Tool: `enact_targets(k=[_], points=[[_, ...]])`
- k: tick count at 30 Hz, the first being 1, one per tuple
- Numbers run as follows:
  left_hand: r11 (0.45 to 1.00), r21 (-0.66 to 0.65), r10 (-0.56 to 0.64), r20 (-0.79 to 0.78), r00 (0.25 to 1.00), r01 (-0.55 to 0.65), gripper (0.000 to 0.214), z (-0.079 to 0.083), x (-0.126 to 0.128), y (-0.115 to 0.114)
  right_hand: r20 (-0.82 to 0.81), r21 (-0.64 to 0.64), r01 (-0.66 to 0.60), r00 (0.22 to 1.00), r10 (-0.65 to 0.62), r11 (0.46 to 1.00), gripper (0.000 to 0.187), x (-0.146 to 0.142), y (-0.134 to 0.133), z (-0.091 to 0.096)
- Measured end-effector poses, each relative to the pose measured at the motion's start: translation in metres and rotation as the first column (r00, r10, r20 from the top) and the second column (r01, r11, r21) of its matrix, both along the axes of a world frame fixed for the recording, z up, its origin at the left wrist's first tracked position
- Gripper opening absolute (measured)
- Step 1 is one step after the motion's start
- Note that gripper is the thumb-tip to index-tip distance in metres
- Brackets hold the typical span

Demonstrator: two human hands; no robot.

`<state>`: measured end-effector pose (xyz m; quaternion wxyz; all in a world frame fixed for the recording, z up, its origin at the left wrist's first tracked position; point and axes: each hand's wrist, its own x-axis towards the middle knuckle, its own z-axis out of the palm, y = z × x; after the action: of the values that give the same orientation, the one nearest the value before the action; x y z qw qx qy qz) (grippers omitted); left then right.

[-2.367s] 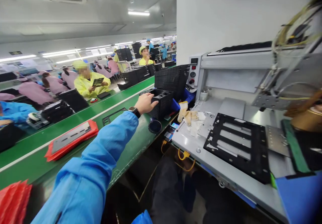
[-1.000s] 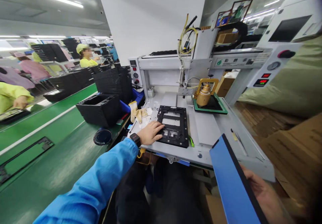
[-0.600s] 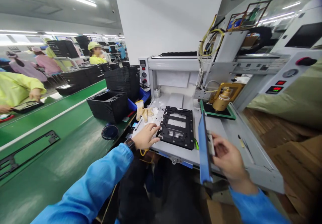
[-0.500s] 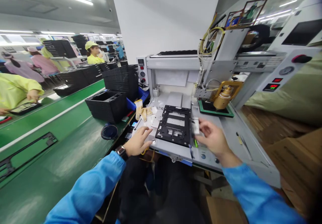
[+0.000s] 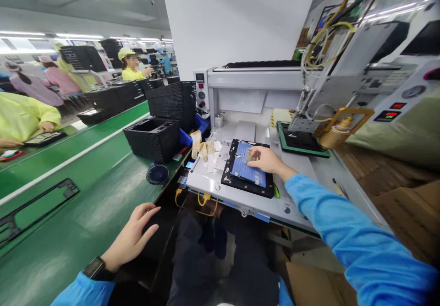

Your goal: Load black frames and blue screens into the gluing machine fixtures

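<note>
while i look down through the head camera, my right hand [image 5: 263, 160] is closed in a pinch, thumb and fingertips gripping a small translucent block [image 5: 249, 155] on top of a blue panel [image 5: 241, 166] marked with a fine grid. the blue panel lies over the black fixture [image 5: 248, 188], whose border shows around it, though i cannot tell whether it sits fully flat. the fixture rests near the front edge of the grey machine bed [image 5: 206, 183]. my left hand [image 5: 132, 238] is open and holds nothing, thumb and fingers parted, by the near edge of the green counter [image 5: 103, 200]; a dark watch [image 5: 94, 268] is on that wrist. just left of the fixture i see a pale glove [image 5: 202, 148], and to its right, farther back, a gold-coloured cylinder [image 5: 332, 136] leaning beside a green-edged pad [image 5: 283, 142]. on the counter stand a stack of black frames [image 5: 151, 143] and a small round fan [image 5: 157, 173]; a single thin frame [image 5: 70, 188] lies farther left. across the counter, a co-worker in a yellow sleeve [image 5: 30, 111] touches a dark tray [image 5: 46, 139].
</note>
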<state>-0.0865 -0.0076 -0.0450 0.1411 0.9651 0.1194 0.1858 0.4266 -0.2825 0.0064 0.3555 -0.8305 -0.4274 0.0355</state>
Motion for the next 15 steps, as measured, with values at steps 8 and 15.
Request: enact_targets(k=[8, 15], points=[[0.997, 0.028, 0.068, 0.000, 0.998, -0.068, 0.040, -0.031, -0.013, 0.022, 0.181, -0.050, -0.041, 0.982, 0.049, 0.998, 0.033, 0.000, -0.001, -0.005], [0.999, 0.036, 0.030, 0.045, 0.999, -0.031, 0.035, -0.055, -0.004, 0.042, 0.290, -0.059, 0.053, 0.957, -0.034, 0.997, 0.035, -0.023, -0.032, -0.003]])
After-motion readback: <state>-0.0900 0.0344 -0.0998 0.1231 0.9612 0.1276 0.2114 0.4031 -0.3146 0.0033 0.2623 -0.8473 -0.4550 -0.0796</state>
